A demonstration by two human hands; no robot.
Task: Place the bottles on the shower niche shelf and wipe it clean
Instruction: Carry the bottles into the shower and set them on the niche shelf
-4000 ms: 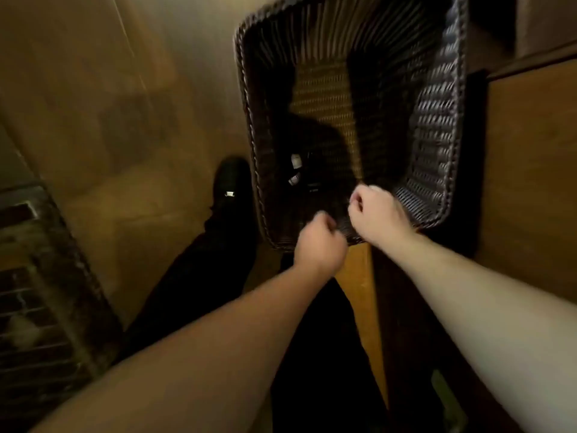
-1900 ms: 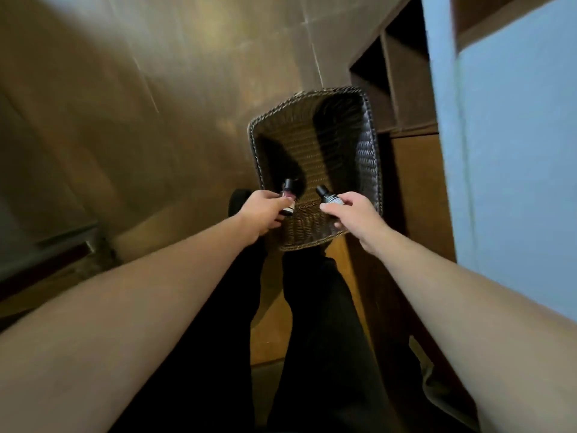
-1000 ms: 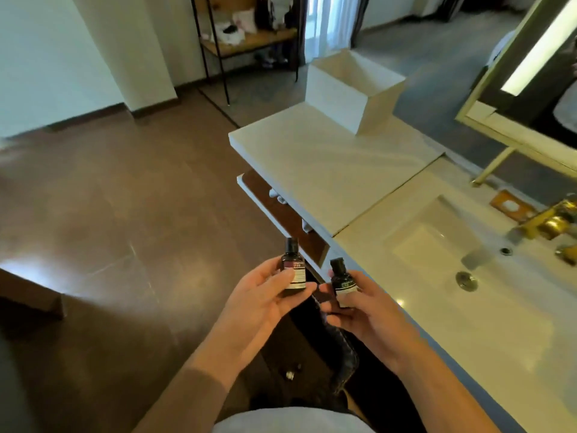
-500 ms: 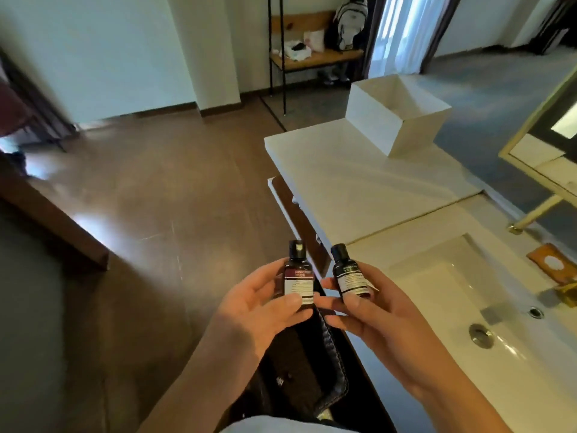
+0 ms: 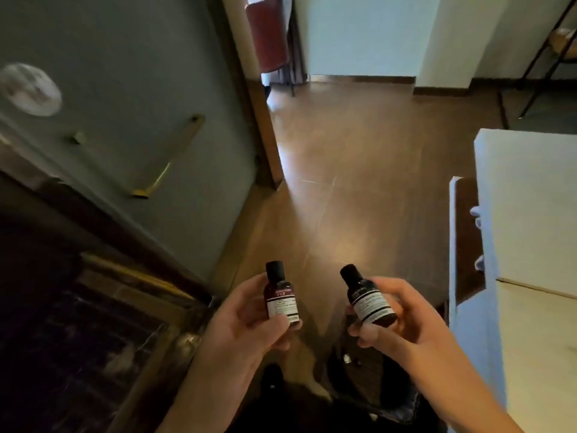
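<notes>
Two small dark bottles with black caps and white labels are held up in front of me, a hand's width apart. My left hand (image 5: 237,323) grips the maroon-labelled bottle (image 5: 281,296), which stands upright. The black-labelled bottle (image 5: 368,300) is in my right hand (image 5: 402,320) and leans a little to the left. The dark woven basket (image 5: 402,404) lies low between my arms, mostly hidden. No shower niche shelf is in view.
A grey glass door (image 5: 131,126) with a brass handle (image 5: 168,160) stands at the left, above a dark tiled floor (image 5: 78,332). A white vanity counter (image 5: 530,232) runs along the right. Brown floor (image 5: 359,182) stretches ahead to a white wall.
I lifted the two bottles out of the basket and stood up. The view has swung left, from the sink and counter to the glass door. My hands have moved slightly apart.
</notes>
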